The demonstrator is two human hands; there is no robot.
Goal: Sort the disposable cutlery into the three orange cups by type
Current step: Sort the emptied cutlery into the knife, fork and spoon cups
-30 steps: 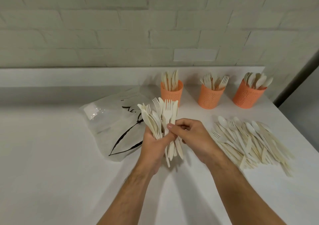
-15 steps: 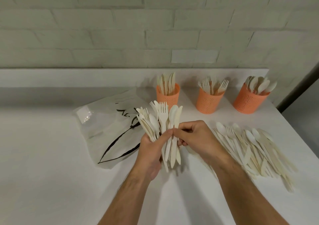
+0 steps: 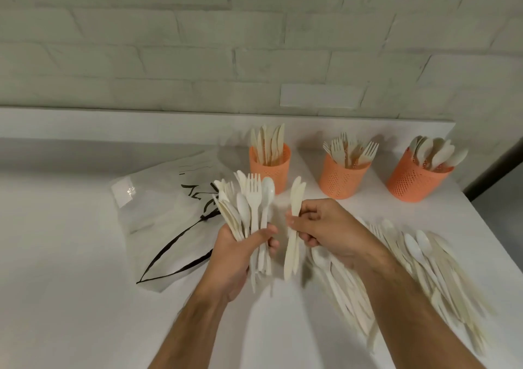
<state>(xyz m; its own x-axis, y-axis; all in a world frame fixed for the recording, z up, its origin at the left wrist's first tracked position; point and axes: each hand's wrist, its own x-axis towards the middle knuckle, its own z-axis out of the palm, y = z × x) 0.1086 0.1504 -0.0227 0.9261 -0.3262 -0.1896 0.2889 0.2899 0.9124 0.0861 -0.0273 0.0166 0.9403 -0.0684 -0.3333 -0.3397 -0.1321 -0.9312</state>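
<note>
While your right hand (image 3: 325, 227) pinches two knives (image 3: 294, 227) pulled from the mixed bundle (image 3: 249, 207) gripped in your left hand (image 3: 243, 244), carry them to 12 o'clock, drop them handles-down into the knife cup (image 3: 269, 167). Three orange cups: knives, fork cup (image 3: 343, 177) at 1, spoon cup (image 3: 416, 182) at 2. Loose pile (image 3: 410, 269) lies on worktop (image 3: 70, 255) at 3, too many to count.

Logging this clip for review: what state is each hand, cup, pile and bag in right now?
Left hand: grips a mixed bundle of cutlery, fanned upright.
Right hand: pinches knives, pulled apart from the bundle.
Left cup: upright, holds knives.
Middle cup: upright, holds forks.
Right cup: upright, holds spoons.
Loose pile: unsorted, lying on the table.
Plastic bag: lying flat.
</note>
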